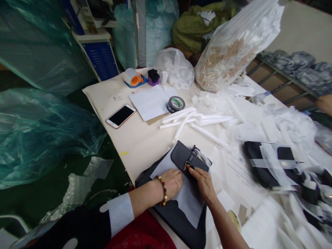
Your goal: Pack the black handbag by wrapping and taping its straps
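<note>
A black bag (181,221) lies at the table's near edge, with a pale tissue sheet (190,199) spread over its front. Its black flap (183,155) carries a short strap with a small metal clasp (186,165). My left hand (172,183), wearing a beaded bracelet, rests on the sheet with fingers slightly bent, seemingly pressing it down. With thumb and fingers closed, my right hand (203,181) pinches the strap by the clasp at the flap's lower edge. Clear plastic and a dark cord show beside the flap's far end.
White foam tubes (199,119) lie beyond the bag, near black tape (175,103), white sheets (150,102) and a phone (120,116). Another black bag (269,164) with white wrapping sits at right. Plastic bags (236,52) stand at the back. Part of another person's arm (325,103) shows far right.
</note>
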`<action>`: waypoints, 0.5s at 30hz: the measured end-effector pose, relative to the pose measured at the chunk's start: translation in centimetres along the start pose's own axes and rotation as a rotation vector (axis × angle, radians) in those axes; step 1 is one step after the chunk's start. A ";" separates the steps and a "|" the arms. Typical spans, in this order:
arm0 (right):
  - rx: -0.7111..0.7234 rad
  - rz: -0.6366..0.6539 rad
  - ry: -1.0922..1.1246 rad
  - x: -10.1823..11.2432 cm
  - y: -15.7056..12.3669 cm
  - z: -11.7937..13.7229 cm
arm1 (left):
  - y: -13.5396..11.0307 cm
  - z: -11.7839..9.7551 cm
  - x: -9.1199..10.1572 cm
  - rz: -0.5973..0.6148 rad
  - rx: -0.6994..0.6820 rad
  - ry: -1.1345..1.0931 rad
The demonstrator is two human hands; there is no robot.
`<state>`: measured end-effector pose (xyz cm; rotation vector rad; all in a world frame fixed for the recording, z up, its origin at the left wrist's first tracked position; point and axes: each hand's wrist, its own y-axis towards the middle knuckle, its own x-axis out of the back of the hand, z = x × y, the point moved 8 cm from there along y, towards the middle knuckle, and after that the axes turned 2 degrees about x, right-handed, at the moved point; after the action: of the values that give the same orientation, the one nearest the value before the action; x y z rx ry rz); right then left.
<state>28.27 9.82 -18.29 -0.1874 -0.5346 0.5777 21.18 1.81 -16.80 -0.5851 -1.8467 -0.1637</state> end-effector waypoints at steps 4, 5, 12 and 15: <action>-0.034 -0.048 0.029 0.4 0.0 -0.1 | -0.2 0.0 0.1 0.004 -0.011 -0.013; -0.036 -0.052 0.027 0.4 0.1 -0.2 | -0.2 0.0 0.2 0.003 -0.011 -0.015; 0.052 -0.012 -0.038 -0.2 0.2 -0.3 | 0.0 0.0 -0.2 0.006 -0.014 -0.024; 0.232 0.025 -0.154 -0.8 -0.2 0.9 | 0.1 0.0 -0.2 -0.011 -0.016 -0.003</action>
<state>27.32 9.19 -17.80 0.0715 -0.6097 0.6766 21.24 1.81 -16.99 -0.5862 -1.8532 -0.1849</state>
